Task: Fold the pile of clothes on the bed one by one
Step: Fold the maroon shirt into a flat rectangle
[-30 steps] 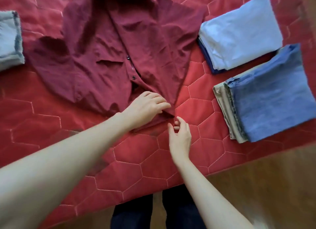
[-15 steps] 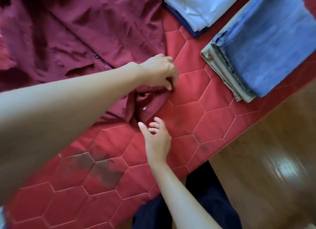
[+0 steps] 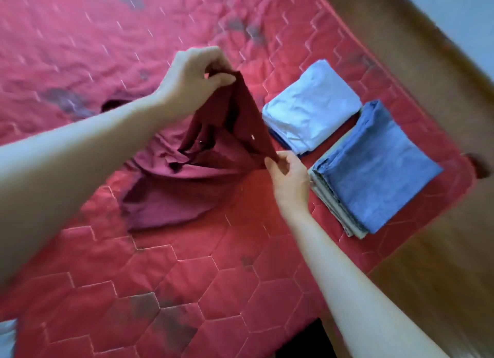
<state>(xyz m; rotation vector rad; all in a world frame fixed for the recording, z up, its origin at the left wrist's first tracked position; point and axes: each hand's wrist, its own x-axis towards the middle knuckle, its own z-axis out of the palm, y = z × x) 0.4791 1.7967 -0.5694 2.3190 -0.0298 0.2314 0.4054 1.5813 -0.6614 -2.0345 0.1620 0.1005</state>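
Red quilted bedding (image 3: 187,277) bears the maroon shirt (image 3: 187,176), its hem pinched up by the left hand (image 3: 196,77) and right hand (image 3: 287,173), and a slipped pinch could crumple it against the folded light blue garment (image 3: 310,106) alongside.

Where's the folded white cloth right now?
Head view, right of centre: the folded white cloth lies on the red quilt, beside the blue stack.

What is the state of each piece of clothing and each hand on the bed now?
Maroon shirt: unfolded, one edge lifted, the rest crumpled on the quilt.
Left hand: pinches the shirt's raised edge.
Right hand: pinches the lower edge.
Light blue garment: folded.
Blue garment: folded, on a beige one.
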